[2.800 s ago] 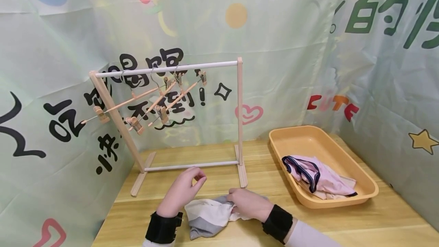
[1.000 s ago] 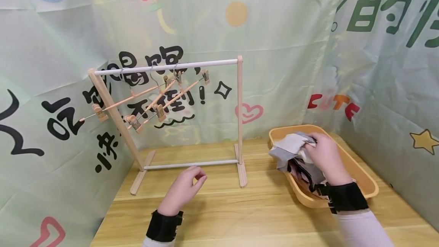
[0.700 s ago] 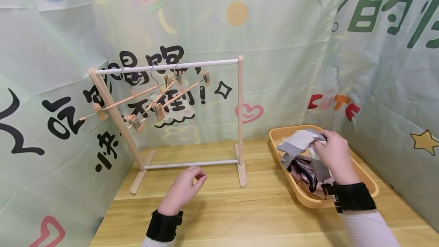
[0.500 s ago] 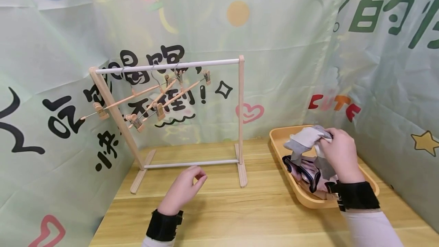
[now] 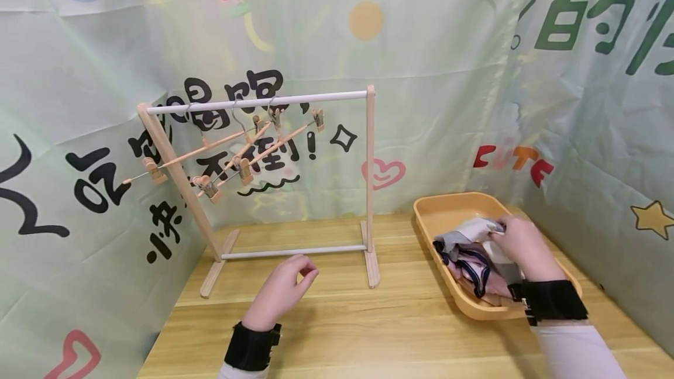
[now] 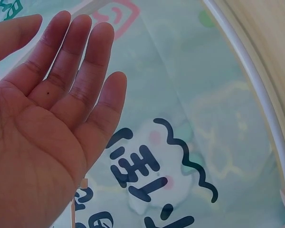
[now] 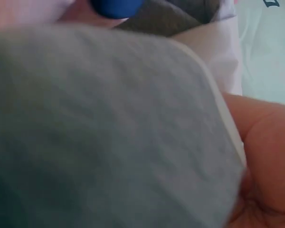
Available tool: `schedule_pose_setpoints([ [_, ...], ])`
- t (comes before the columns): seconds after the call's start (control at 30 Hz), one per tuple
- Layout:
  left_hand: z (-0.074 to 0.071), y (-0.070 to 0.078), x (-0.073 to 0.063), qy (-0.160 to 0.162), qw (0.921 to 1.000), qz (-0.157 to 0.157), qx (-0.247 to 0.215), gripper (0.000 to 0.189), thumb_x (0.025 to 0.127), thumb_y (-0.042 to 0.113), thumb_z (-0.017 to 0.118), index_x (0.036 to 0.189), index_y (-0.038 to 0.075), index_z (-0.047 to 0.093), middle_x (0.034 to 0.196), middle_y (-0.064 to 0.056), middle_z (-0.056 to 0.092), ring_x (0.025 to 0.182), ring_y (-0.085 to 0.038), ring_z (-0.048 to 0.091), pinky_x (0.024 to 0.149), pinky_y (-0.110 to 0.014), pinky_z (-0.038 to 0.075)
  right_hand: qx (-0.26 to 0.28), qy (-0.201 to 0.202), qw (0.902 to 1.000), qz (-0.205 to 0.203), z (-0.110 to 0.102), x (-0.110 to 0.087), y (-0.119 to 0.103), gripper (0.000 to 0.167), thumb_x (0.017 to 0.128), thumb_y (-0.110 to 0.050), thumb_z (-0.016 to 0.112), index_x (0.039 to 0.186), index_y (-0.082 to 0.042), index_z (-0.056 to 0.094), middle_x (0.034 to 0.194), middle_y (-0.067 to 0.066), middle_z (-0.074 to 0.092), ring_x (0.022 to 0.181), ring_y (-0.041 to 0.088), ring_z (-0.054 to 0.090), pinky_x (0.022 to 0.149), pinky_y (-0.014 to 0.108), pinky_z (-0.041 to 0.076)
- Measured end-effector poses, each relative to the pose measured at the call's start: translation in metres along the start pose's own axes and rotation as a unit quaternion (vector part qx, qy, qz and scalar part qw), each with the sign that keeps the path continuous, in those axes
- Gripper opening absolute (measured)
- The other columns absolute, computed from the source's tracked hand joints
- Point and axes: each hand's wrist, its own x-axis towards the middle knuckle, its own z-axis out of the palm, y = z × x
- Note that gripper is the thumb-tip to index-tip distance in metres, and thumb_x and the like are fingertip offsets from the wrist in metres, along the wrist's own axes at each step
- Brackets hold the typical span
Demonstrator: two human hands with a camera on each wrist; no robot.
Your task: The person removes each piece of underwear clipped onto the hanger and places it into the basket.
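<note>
My right hand [image 5: 523, 247] pinches a grey-and-white piece of clothing [image 5: 472, 230], low in the orange-yellow basin [image 5: 455, 206] at the right. The cloth drapes over a pink garment with dark navy trim [image 5: 499, 286]. In the right wrist view, a grey panel of the held clothing [image 7: 118, 128] fills most of the picture and hides the fingertips. My left hand [image 5: 281, 288] is above the table in front of the rack, holding nothing. Seen in the left wrist view, the left hand [image 6: 52, 123] has its palm showing and its fingers loosely bent.
A small wooden drying rack [image 5: 370, 186] with a white top bar stands at the back left. Several clip hangers [image 5: 207, 146] hang from the bar, their clips holding no clothes. Printed cloth walls [image 5: 432, 104] close in the wooden table [image 5: 368, 332].
My right hand has carried the grey-and-white clothing from the table's front to the basin, raised it slightly, then lowered it onto the pink garment. The left hand stays put.
</note>
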Motion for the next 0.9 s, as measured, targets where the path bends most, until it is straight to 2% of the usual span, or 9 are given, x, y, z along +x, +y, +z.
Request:
schedule_pose_setpoints([
  [0.17, 0.000, 0.000, -0.001, -0.004, 1.0000, -0.002, -0.001, 0.008, 0.103, 0.021, 0.064, 0.101, 0.015, 0.070, 0.096, 0.009, 0.064, 0.090, -0.009, 0.062, 0.080, -0.032, 0.053, -0.012, -0.061, 0.9980, -0.011, 0.007, -0.002, 0.008, 0.021, 0.088, -0.011, 0.072, 0.091, 0.008, 0.062, 0.080, 0.025, 0.065, 0.074, 0.040, 0.061, 0.067, 0.054, 0.048],
  [0.27, 0.000, 0.000, -0.001, -0.004, 1.0000, -0.002, 0.000, 0.008, 0.103, 0.021, 0.064, 0.100, 0.016, 0.070, 0.096, 0.009, 0.064, 0.090, -0.008, 0.062, 0.080, -0.032, 0.053, -0.013, -0.107, 0.9940, -0.017, 0.010, -0.005, 0.010, 0.027, 0.090, -0.014, 0.072, 0.096, 0.011, 0.062, 0.083, 0.025, 0.067, 0.077, 0.039, 0.063, 0.070, 0.053, 0.050],
  [0.37, 0.000, 0.000, -0.001, -0.002, 1.0000, -0.001, 0.000, 0.009, 0.103, 0.021, 0.064, 0.100, 0.015, 0.070, 0.096, 0.009, 0.064, 0.090, -0.009, 0.062, 0.080, -0.032, 0.053, -0.010, -0.137, 0.9902, -0.028, 0.013, -0.009, 0.010, 0.028, 0.090, -0.015, 0.072, 0.095, 0.011, 0.062, 0.084, 0.024, 0.067, 0.078, 0.038, 0.063, 0.071, 0.052, 0.051],
  [0.53, -0.001, 0.001, -0.002, -0.001, 1.0000, -0.004, -0.002, 0.011, 0.103, 0.023, 0.064, 0.100, 0.014, 0.070, 0.096, 0.009, 0.064, 0.090, -0.009, 0.062, 0.080, -0.032, 0.053, -0.003, -0.168, 0.9854, -0.030, 0.016, -0.012, 0.008, 0.028, 0.091, -0.014, 0.070, 0.099, 0.012, 0.063, 0.085, 0.020, 0.065, 0.077, 0.032, 0.058, 0.069, 0.046, 0.049],
  [0.67, 0.000, 0.001, -0.002, -0.003, 1.0000, -0.007, -0.001, 0.009, 0.103, 0.022, 0.064, 0.100, 0.015, 0.070, 0.096, 0.008, 0.064, 0.090, -0.009, 0.062, 0.081, -0.032, 0.053, -0.003, -0.187, 0.9813, -0.044, 0.019, -0.013, 0.009, 0.033, 0.092, -0.016, 0.068, 0.105, 0.014, 0.064, 0.090, 0.021, 0.066, 0.080, 0.031, 0.058, 0.073, 0.047, 0.050],
  [0.8, 0.000, 0.001, -0.001, -0.003, 1.0000, -0.005, -0.001, 0.009, 0.103, 0.020, 0.065, 0.101, 0.014, 0.070, 0.096, 0.008, 0.065, 0.090, -0.009, 0.062, 0.080, -0.032, 0.053, 0.005, -0.200, 0.9787, -0.046, 0.019, -0.016, 0.009, 0.041, 0.094, -0.019, 0.067, 0.111, 0.017, 0.063, 0.098, 0.026, 0.068, 0.087, 0.034, 0.062, 0.080, 0.053, 0.053],
  [0.9, 0.000, 0.000, -0.001, -0.003, 1.0000, -0.003, -0.002, 0.008, 0.102, 0.019, 0.066, 0.102, 0.013, 0.071, 0.096, 0.008, 0.065, 0.090, -0.009, 0.062, 0.079, -0.032, 0.053, 0.003, -0.205, 0.9775, -0.049, 0.019, -0.017, 0.008, 0.049, 0.095, -0.021, 0.066, 0.119, 0.022, 0.059, 0.108, 0.034, 0.068, 0.096, 0.043, 0.066, 0.087, 0.060, 0.053],
])
